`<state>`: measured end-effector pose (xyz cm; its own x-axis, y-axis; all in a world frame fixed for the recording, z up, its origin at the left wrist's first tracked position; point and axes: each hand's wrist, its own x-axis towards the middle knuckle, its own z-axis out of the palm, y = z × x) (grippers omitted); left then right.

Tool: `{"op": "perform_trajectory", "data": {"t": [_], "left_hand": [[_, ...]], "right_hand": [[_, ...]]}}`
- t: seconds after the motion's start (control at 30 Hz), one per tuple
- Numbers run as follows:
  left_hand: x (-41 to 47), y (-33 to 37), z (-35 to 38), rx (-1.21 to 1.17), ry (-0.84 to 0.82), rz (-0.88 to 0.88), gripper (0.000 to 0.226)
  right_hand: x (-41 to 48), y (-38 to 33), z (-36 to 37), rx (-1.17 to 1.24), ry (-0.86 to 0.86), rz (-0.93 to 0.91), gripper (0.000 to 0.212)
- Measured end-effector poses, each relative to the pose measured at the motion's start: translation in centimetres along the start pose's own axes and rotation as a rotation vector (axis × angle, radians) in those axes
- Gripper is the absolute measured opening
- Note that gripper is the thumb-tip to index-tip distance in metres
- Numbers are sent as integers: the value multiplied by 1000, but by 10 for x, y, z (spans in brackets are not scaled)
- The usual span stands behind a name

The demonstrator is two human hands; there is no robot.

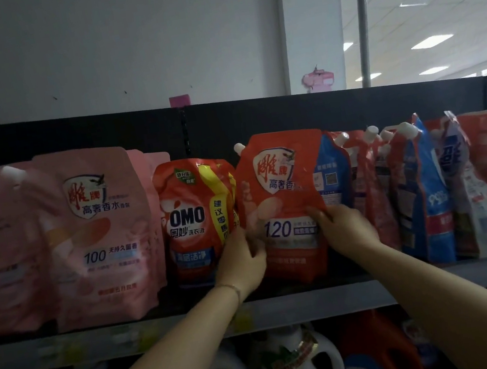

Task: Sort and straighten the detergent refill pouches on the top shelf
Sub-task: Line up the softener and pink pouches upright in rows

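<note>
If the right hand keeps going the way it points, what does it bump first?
The red 120 pouch. The right hand points up and left at the pouch's front and holds its lower right edge. What lies behind the pouch is unclear.

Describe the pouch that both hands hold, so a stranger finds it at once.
On the top shelf, find the red OMO pouch. Just right of it stands the orange-red pouch, held at its edges by the left hand and the right hand. Only it shows a big 120; the pouches to its right are turned sideways.
</note>
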<state>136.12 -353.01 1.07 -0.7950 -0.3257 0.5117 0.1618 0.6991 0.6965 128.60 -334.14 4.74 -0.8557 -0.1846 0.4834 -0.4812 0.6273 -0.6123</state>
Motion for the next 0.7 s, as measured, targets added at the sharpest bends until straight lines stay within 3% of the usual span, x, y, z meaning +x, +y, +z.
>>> {"op": "perform_trajectory", "data": {"t": [0.27,0.33,0.4,0.53,0.7], "left_hand": [[8,-11,14,-133,2,-128,60],[10,-14,17,-133,-40,-149,73],[12,-17,18,-190,-71,-132,83],[17,-31,24,-178,15,-78,100],[5,-26,20,-113,187,-104,104]], "right_hand": [[-7,-9,27,301,90,130,37],[-12,-3,40,357,55,99,42],[-13,6,52,380,8,27,64],[-10,9,60,305,-173,-59,97],[2,9,54,228,-341,-82,93]]}}
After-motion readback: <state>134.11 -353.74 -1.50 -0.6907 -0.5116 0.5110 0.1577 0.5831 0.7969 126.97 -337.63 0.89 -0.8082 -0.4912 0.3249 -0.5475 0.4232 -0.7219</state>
